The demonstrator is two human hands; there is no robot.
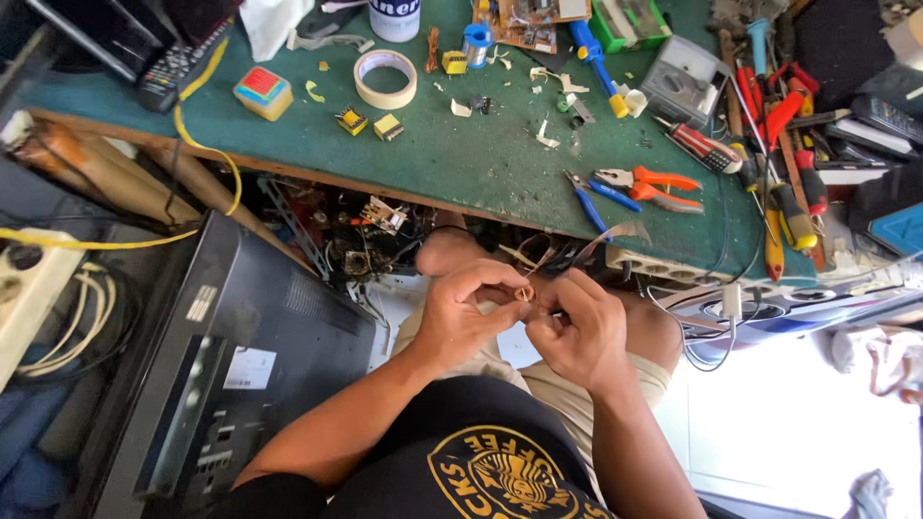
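Left hand (460,312) curled, fingertips pinching small copper coil (524,293). Right hand (577,332) clenched beside it, gripping thin wire, touching coil. Both hovered below green tabletop (461,159), pliers (644,183) above.

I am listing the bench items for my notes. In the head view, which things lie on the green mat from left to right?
Remote control → colourful cube → roll of masking tape → blue-handled screwdriver → orange-handled pliers → grey meter → red-handled tools.
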